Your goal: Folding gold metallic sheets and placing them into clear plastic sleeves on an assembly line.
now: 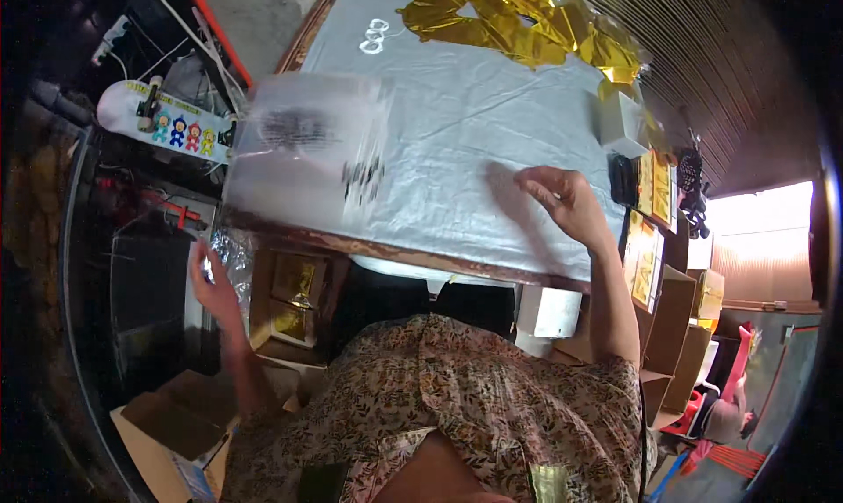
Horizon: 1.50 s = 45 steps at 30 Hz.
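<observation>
Hands at the foil-covered table, between packing moves.
Right hand rests half-curled on the cover, holding nothing; left hand hangs low beside a blurred clear bag, its grip unclear.

Right hand rests on silver-covered table; left hand raised beside blurred clear packet.

We're looking at a small packing workshop: gold foil is lying across the plastic-covered worktable, and cardboard boxes are piling up beside and under that table.
</observation>
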### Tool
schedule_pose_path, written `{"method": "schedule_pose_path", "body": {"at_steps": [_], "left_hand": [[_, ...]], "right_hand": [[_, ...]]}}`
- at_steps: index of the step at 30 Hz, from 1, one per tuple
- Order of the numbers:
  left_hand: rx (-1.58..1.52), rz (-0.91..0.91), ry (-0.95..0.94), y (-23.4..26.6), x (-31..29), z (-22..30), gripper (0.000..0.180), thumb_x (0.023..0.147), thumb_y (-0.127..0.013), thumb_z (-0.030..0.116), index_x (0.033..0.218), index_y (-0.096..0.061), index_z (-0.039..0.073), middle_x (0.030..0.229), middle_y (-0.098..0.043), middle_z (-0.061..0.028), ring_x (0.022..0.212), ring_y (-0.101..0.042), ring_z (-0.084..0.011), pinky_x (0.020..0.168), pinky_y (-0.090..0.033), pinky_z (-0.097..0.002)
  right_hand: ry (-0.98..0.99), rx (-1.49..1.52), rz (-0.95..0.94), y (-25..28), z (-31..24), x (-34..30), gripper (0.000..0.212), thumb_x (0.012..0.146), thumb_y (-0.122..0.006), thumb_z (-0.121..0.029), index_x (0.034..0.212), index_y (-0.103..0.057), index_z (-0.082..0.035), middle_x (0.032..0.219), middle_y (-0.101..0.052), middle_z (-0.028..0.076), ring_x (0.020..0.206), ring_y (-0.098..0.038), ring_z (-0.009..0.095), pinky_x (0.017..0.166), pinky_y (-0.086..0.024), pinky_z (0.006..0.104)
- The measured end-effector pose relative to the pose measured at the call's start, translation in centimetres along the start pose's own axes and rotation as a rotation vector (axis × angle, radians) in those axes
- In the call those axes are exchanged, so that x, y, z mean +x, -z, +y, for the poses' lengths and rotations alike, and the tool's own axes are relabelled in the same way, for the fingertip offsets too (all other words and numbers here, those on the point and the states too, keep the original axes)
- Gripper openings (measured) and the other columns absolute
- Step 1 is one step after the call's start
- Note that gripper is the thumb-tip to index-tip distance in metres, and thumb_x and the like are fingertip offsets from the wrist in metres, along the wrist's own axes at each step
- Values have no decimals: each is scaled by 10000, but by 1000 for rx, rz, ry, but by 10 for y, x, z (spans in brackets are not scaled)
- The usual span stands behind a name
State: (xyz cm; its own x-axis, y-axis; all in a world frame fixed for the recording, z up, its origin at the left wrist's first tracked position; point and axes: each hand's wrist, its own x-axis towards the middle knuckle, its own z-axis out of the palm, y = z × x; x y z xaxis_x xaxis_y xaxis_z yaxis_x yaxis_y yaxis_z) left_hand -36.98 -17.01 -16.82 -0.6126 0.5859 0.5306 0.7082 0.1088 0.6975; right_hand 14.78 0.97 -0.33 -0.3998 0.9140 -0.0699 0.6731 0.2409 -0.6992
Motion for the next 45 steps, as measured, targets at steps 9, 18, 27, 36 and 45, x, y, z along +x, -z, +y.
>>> {"method": "schedule_pose_path", "body": {"at_steps": [9,18,27,36,45], "left_hand": [[-239,-784,-732,-212,207,235,156,925,-678,84,1048,-733,4,1109,-722,-130,1048,-682,-298,925,-522,-351],[157,-800,-1000,-413,195,224,493,939,-659,425,1330,-637,124,1381,-571,-182,1241,-551,-391,1005,-466,-484],[77,-827,-991,-373,115,281,453,933,-657,399,1330,-649,179,1259,-570,-125,1098,-546,-323,893,-485,-474],[-107,-955,-901,-411,154,288,308,927,-674,316,1160,-732,122,1119,-667,-115,1021,-623,-305,861,-518,-412],[-523,-803,-424,-612,263,395,238,909,-703,306,980,-769,89,879,-758,-87,773,-727,-219,749,-564,-346]], "right_hand": [[200,-161,245,-16,51,93,471,951,-656,-134,1399,-550,-32,1397,-588,215,1247,-599,369,1040,-482,411],[168,-292,164,-5,85,95,578,988,-601,-176,1510,-397,-32,1555,-410,207,1450,-372,385,1192,-297,488],[183,-350,324,-3,93,155,601,1016,-574,-257,1544,-358,-68,1590,-369,185,1483,-317,394,1206,-216,558],[108,-599,392,-35,116,213,608,1028,-501,-404,1524,-390,-70,1593,-360,169,1477,-315,364,1186,-227,575],[134,-497,466,-33,105,210,608,1009,-532,-427,1468,-463,-35,1561,-409,186,1461,-350,367,1192,-232,563]]}}
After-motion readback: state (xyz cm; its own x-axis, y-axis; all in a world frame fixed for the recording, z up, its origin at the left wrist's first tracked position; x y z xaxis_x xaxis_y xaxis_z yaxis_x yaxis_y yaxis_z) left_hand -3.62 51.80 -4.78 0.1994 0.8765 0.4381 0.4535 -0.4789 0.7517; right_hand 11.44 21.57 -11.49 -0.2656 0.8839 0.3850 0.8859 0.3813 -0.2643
